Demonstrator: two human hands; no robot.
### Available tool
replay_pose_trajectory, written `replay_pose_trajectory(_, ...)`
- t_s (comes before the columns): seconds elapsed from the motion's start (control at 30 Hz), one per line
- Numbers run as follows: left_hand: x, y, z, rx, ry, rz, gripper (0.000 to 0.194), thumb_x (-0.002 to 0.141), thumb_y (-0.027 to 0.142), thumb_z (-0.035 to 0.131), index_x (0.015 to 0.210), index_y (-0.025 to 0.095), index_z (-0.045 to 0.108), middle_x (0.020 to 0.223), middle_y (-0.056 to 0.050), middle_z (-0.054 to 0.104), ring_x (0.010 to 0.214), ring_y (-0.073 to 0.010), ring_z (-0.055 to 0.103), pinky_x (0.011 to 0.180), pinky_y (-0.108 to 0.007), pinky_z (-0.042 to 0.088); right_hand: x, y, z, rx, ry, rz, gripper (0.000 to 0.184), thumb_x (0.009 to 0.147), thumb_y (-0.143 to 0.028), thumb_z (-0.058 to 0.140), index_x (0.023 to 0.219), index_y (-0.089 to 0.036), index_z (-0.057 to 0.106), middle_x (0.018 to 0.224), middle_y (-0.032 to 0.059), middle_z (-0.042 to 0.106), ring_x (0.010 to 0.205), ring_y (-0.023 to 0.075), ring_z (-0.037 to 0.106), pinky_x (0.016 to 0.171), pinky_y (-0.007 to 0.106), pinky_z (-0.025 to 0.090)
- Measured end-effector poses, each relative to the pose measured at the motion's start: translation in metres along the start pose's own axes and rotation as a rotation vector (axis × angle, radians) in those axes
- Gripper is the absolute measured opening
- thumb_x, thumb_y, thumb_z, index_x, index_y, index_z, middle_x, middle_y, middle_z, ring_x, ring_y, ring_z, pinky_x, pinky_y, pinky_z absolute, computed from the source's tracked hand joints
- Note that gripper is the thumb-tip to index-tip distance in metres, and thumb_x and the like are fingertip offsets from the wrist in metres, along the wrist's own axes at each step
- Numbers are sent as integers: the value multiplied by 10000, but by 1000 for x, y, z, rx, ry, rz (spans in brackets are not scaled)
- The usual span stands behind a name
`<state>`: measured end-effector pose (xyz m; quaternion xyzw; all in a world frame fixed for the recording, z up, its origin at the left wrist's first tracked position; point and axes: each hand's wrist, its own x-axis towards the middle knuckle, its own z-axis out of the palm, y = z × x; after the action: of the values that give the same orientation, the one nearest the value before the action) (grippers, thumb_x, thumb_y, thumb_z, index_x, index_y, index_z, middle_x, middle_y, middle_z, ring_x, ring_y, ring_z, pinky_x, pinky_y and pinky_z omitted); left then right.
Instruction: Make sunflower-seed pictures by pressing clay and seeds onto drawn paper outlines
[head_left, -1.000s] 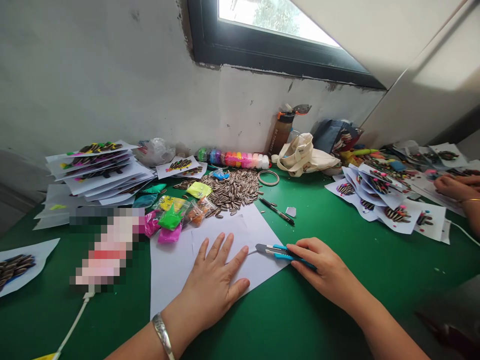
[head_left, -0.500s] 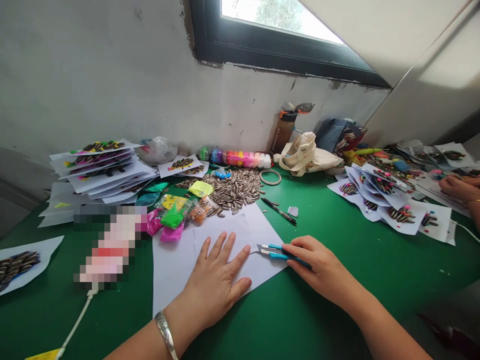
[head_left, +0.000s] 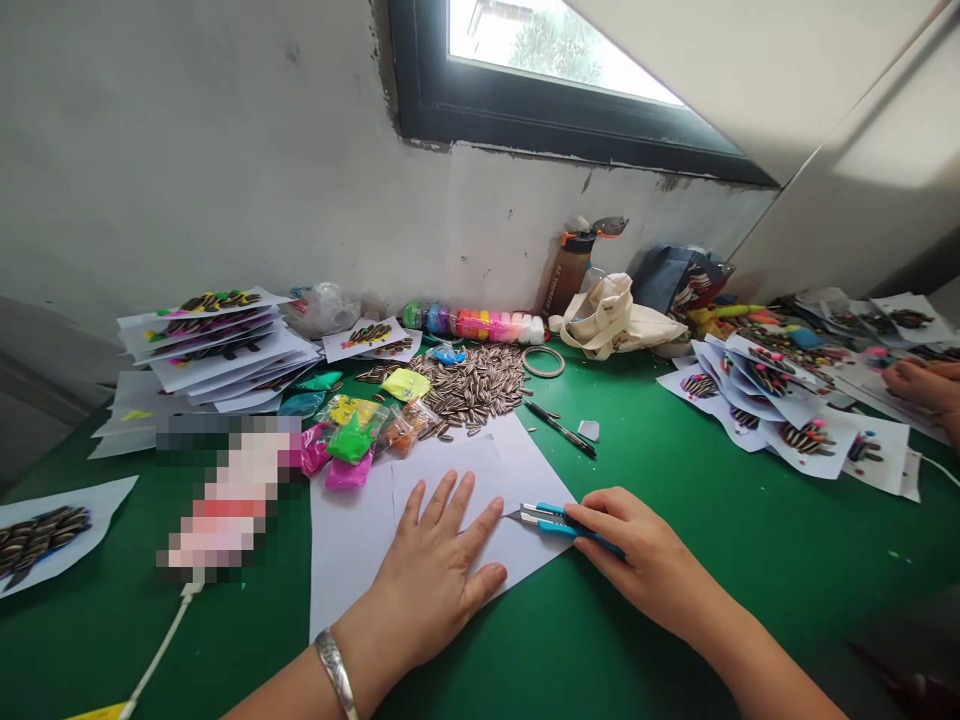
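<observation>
While a green table (head_left: 675, 480) spreads wide, a sheet of white paper (head_left: 349, 560) lies on it before the person. Striped seeds (head_left: 480, 385) heap just beyond, and bright packets (head_left: 351, 440) crowd the sheet's far left corner. The left hand (head_left: 435, 570) rests flat on the paper, fingers spread, gripping nothing; the right hand (head_left: 630, 540) pinches a blue cutter (head_left: 556, 528) at the sheet's right side, a black pen (head_left: 562, 430) beyond.
</observation>
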<state>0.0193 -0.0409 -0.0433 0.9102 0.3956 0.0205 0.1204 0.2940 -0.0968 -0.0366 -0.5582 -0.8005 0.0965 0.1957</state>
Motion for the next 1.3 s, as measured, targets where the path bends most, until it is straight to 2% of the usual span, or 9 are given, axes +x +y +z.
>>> replay_pose_trajectory(0.2,-1,-2,2,3,15,2,576,954,603,307,1492,417,219,1592,-86,202,1456,-345,153,1129,-617,97,1,-7,10,-43,82,-21,305,919,-206,515,1205,-244,613,1040,106,629,905,223,608,760,372,549)
replay_pose_trajectory(0.4,-2,0,-2,-14,-1,-8,639,927,660,295,1500,394,203,1590,-80,208,1456,-350,153,1134,-620,89,-2,-10,9,-47,50,-41,317,923,-203,518,1225,-253,598,1047,103,624,905,217,600,757,359,545)
replay_pose_trajectory(0.57,-3,1,-4,-26,-23,-20,750,882,730,285,1514,337,192,1590,-100,191,1459,-352,131,1141,-618,77,2,-23,18,-55,96,-29,301,918,-190,513,1200,-229,612,1025,111,627,894,228,598,765,387,536)
replay_pose_trajectory(0.77,-2,2,-6,-18,-25,-17,769,876,738,282,1515,315,211,1587,-101,204,1458,-348,140,1143,-612,73,2,-30,20,-29,86,-36,299,922,-194,507,1200,-233,610,1017,108,627,876,221,591,749,372,530)
replay_pose_trajectory(1.03,-1,1,-4,-23,-15,-26,787,881,731,279,1522,284,192,1590,-74,194,1459,-330,153,1156,-579,61,6,-44,33,-8,149,-43,294,903,-145,521,1174,-199,620,976,107,615,856,224,570,759,388,502)
replay_pose_trajectory(1.13,1,0,-8,-68,-55,-44,796,898,716,248,1524,228,189,1586,-74,194,1463,-315,145,1165,-562,60,5,-46,30,-1,121,-52,289,908,-149,519,1173,-205,618,977,105,611,851,221,559,751,384,496)
replay_pose_trajectory(1.3,3,-2,-24,-208,-170,-79,723,958,631,123,1525,184,152,1592,-55,147,1476,-258,81,1180,-518,62,12,-58,32,-24,125,-36,274,901,-137,516,1142,-210,623,955,94,612,837,218,557,743,374,488)
